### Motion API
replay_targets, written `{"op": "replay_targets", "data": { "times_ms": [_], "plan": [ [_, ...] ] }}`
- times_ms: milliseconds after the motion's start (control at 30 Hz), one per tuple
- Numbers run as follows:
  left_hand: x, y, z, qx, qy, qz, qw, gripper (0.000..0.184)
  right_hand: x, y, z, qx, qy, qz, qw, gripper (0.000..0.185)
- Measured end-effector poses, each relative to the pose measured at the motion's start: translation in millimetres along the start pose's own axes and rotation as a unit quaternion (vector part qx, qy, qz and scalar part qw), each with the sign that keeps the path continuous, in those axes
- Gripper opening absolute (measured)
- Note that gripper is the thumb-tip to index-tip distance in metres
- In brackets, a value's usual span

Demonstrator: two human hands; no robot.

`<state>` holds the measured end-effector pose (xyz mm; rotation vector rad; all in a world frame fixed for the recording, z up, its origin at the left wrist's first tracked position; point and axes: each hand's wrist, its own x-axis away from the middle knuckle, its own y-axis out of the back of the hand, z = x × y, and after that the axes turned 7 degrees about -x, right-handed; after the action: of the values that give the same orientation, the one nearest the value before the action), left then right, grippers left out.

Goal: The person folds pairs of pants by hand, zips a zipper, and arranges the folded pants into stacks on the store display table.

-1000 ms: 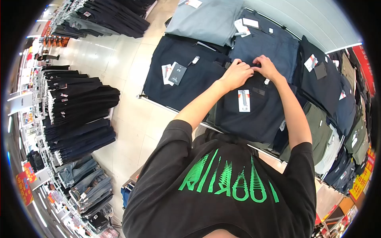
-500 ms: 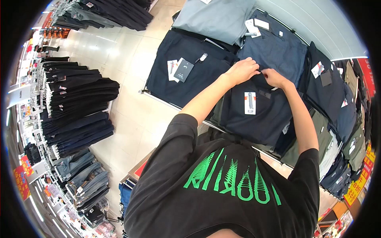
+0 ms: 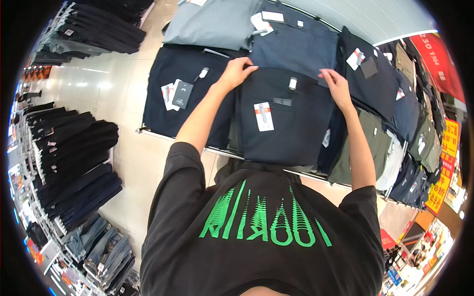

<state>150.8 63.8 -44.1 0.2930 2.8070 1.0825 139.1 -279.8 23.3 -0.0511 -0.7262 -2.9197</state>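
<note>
Folded black trousers [image 3: 296, 128] lie flat on the display in front of me, with a white-and-orange tag [image 3: 263, 117] and a small dark label [image 3: 282, 101] on top. My left hand [image 3: 237, 73] pinches their far left corner at the waistband. At the far right corner, my right hand [image 3: 336, 87] has its thumb and fingers closed on the waistband edge. The waistband is stretched fairly straight between both hands, and a small white tag [image 3: 293, 84] lies just below it.
Dark trousers [image 3: 163, 106] with tags lie to the left, grey ones [image 3: 212, 24] and blue-grey ones [image 3: 296, 42] behind. Olive trousers [image 3: 363, 148] are at the right. Racks of hanging trousers [image 3: 74, 143] stand across the aisle [image 3: 133, 172].
My hands have moved apart from near the middle of the waistband to its two corners. The waistband now lies spread out straight, and the view has shifted to the right.
</note>
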Motion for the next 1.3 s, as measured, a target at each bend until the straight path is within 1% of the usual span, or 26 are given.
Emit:
{"op": "replay_targets", "data": {
  "times_ms": [33, 67, 100, 233, 267, 300, 367, 400, 467, 500, 533, 567, 633, 700, 733, 767, 833, 900, 967, 1033, 1067, 1100, 1167, 1233, 1267, 1300],
  "plan": [
    [-0.4, -1.8, 0.5, -0.004, 0.012, -0.003, 1.0, 0.028, 15.1, 9.5, -3.7, 0.047, 0.012, -0.01, 0.999, 0.027],
    [-1.0, -4.7, 0.3, 0.002, 0.02, -0.005, 1.0, 0.027, 29.6, 15.4, -12.6, 0.033, 0.028, -0.022, 0.999, 0.025],
    [-1.8, -5.5, -1.2, 0.007, 0.029, -0.008, 1.0, 0.027, 43.3, 21.5, -21.6, 0.07, 0.033, -0.037, 0.996, 0.023],
    [-10.0, -22.5, 11.6, -0.041, 0.005, -0.06, 0.997, 0.025, 94.3, 25.1, -31.5, 0.09, 0.004, -0.112, 0.99, 0.021],
    [-10.9, -25.1, 13.0, -0.025, 0.012, -0.077, 0.997, 0.023, 104.2, 22.0, -41.7, 0.077, -0.001, -0.125, 0.989, 0.023],
    [-10.4, -27.4, 14.3, -0.011, 0.038, -0.075, 0.996, 0.023, 113.5, 16.2, -47.9, 0.046, -0.035, -0.138, 0.989, 0.032],
    [-6.1, -35.9, 23.4, -0.001, 0.027, -0.171, 0.985, 0.027, 126.8, -1.5, -79.2, -0.016, -0.078, -0.187, 0.979, 0.043],
    [5.7, -30.2, 8.1, 0.055, 0.055, -0.194, 0.978, 0.036, 129.6, -4.0, -77.2, -0.023, -0.104, -0.183, 0.977, 0.048],
    [42.2, -20.7, -17.5, 0.035, 0.047, -0.233, 0.971, 0.04, 130.0, -10.5, -66.3, -0.029, -0.162, -0.175, 0.971, 0.055],
    [67.5, -14.1, -39.7, 0.068, 0.066, -0.223, 0.97, 0.038, 129.7, -15.5, -73.7, -0.084, -0.163, -0.168, 0.969, 0.059],
    [95.1, -16.1, -53.1, 0.092, 0.088, -0.21, 0.969, 0.037, 128.1, -17.6, -70.3, -0.072, -0.178, -0.167, 0.967, 0.06],
    [121.5, -25.2, -59.7, 0.065, 0.099, -0.2, 0.973, 0.036, 125.9, -18.3, -66.8, -0.058, -0.193, -0.166, 0.965, 0.062],
    [163.6, -41.2, -82.4, -0.03, 0.033, -0.154, 0.987, 0.051, 121.8, -20.6, -83.8, -0.1, -0.201, -0.149, 0.963, 0.063],
    [183.8, -55.6, -104.1, -0.103, -0.001, -0.075, 0.992, 0.066, 119.5, -25.1, -70.2, -0.088, -0.249, -0.169, 0.95, 0.062],
    [186.9, -61.8, -110.9, -0.137, -0.03, -0.044, 0.989, 0.067, 120.1, -27.8, -71.7, -0.046, -0.231, -0.192, 0.953, 0.062],
    [187.0, -68.7, -115.9, -0.17, -0.06, -0.015, 0.984, 0.068, 124.9, -32.5, -72.6, -0.078, -0.2, -0.21, 0.954, 0.06],
    [184.7, -83.8, -117.3, -0.196, -0.053, 0.019, 0.979, 0.069, 136.7, -41.5, -63.0, 0.034, -0.125, -0.254, 0.959, 0.059],
    [183.1, -97.7, -106.2, -0.255, -0.059, 0.035, 0.965, 0.069, 150.7, -52.2, -71.6, 0.055, -0.075, -0.269, 0.958, 0.058],
    [183.0, -105.2, -99.9, -0.28, -0.066, 0.028, 0.957, 0.068, 160.6, -57.0, -71.0, -0.023, -0.192, -0.256, 0.947, 0.06],
    [183.1, -105.2, -99.8, -0.291, -0.069, 0.033, 0.954, 0.068, 166.3, -53.6, -52.2, -0.081, -0.237, -0.248, 0.936, 0.06],
    [183.2, -105.5, -98.8, -0.298, -0.07, 0.039, 0.951, 0.068, 170.2, -53.5, -55.8, -0.043, -0.241, -0.235, 0.941, 0.06],
    [183.0, -106.0, -98.3, -0.301, -0.069, 0.042, 0.95, 0.069, 176.1, -53.4, -43.6, 0.038, -0.197, -0.22, 0.954, 0.052],
    [182.2, -107.0, -99.1, -0.308, -0.067, 0.046, 0.948, 0.068, 183.9, -55.2, -32.9, 0.112, -0.086, -0.21, 0.967, 0.037],
    [181.5, -108.3, -98.3, -0.317, -0.071, 0.044, 0.945, 0.068, 188.2, -58.9, -6.1, 0.077, 0.004, -0.209, 0.975, 0.025],
    [181.0, -107.6, -99.1, -0.319, -0.071, 0.048, 0.944, 0.068, 191.2, -62.1, -1.8, 0.056, -0.005, -0.191, 0.98, 0.019],
    [180.5, -105.3, -101.1, -0.321, -0.07, 0.052, 0.943, 0.069, 193.2, -65.9, -13.9, 0.101, 0.021, -0.179, 0.978, 0.022]
  ]
}}
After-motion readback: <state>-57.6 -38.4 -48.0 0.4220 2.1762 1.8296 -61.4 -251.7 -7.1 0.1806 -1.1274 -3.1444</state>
